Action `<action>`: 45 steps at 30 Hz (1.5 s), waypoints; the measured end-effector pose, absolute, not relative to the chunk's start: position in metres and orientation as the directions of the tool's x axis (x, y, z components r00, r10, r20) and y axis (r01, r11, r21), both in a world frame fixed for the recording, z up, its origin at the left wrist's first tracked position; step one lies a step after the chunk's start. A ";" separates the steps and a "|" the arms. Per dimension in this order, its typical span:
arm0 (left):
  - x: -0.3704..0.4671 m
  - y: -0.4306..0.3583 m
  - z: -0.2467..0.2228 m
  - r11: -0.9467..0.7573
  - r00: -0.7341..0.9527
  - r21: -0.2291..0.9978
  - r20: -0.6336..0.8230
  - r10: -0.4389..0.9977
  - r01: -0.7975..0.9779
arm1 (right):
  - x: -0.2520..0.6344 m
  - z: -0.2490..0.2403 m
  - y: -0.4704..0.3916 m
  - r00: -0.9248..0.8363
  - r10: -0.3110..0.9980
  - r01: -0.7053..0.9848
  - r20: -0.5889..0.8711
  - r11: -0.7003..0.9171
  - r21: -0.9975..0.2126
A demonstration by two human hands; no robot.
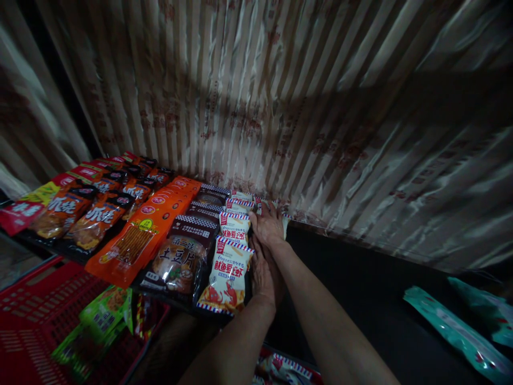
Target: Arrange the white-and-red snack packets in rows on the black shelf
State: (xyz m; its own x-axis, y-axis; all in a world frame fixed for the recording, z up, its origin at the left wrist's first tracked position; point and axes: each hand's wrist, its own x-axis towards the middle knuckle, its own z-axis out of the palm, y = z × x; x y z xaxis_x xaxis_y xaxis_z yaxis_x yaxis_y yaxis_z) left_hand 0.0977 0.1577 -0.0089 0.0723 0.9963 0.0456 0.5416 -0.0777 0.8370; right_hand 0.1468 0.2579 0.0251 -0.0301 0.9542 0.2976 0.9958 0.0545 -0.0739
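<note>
A column of white snack bags (pixel 226 280) with red lettering and striped edges overlaps from the front of the black shelf to the back. My left hand (pixel 262 274) lies along the right side of this column, fingers stretched forward and touching the bags. Farther back, my right hand (pixel 267 223) rests with extended fingers on another white snack bag (pixel 285 227), which it partly hides. To the left of the column, dark brown potato-slice bags (pixel 180 256) overlap in their own row. Neither hand appears to grip anything, though some fingertips are hidden.
Orange packets (pixel 138 238), black-and-orange packets (pixel 102 216) and red packets (pixel 24 208) fill the left of the black shelf (pixel 344 267). Teal packets (pixel 460 331) lie at right. Below are a red basket (pixel 28 321) with green packets (pixel 106 310) and more striped bags (pixel 284 369). Wrinkled sheeting (pixel 256 107) hangs behind.
</note>
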 end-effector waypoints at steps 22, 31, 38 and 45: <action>0.098 0.156 -0.014 -0.087 0.040 0.891 0.077 0.996 0.446 | 0.145 0.014 0.270 -0.126 0.842 0.929 0.525 0.286 -0.236; 0.102 0.157 -0.014 -0.108 0.084 0.782 0.072 0.994 0.613 | 0.160 0.011 0.227 0.401 0.675 0.853 0.619 -0.029 -0.521; 0.107 0.154 -0.018 -0.151 0.090 0.668 0.125 0.988 0.729 | 0.187 -0.016 0.191 0.660 0.724 0.466 0.201 -0.184 -0.865; 0.107 0.157 -0.021 -0.139 0.078 0.687 0.120 0.990 0.713 | 0.190 -0.025 0.189 0.617 0.771 0.372 0.157 -0.110 -0.922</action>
